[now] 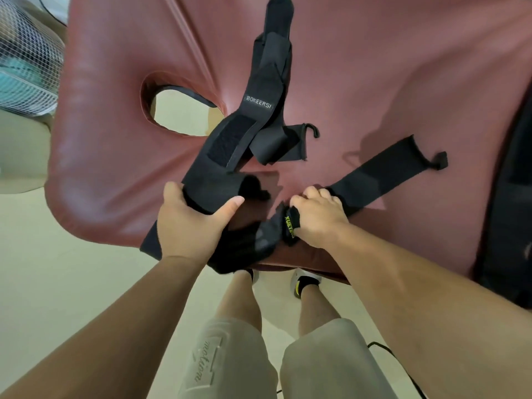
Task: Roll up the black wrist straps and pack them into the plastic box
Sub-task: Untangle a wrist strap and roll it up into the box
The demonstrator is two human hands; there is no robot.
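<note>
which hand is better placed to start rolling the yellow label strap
Right, probably. The right hand pinches the yellow-label strap at its labelled end, the rest lying flat on the table; the left hand grips the wide BOKEERSI strap.

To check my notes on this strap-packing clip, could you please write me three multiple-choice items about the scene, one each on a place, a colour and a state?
1. Where is the BOKEERSI label?
A. inside a plastic box
B. on a strap lying on the padded table, beyond the left hand
C. on a wooden shelf

2. What colour is the lettering on the narrow strap that the right hand holds?
A. white
B. red
C. yellow

3. What is the left hand doing?
A. gripping a wide black strap
B. lying flat with nothing under it
C. pointing upward

Answers: B, the label shows on the red-brown pad past that hand; C, yellow letters show beside the curled fingers; A, the thumb curls over the strap's fold.
</note>
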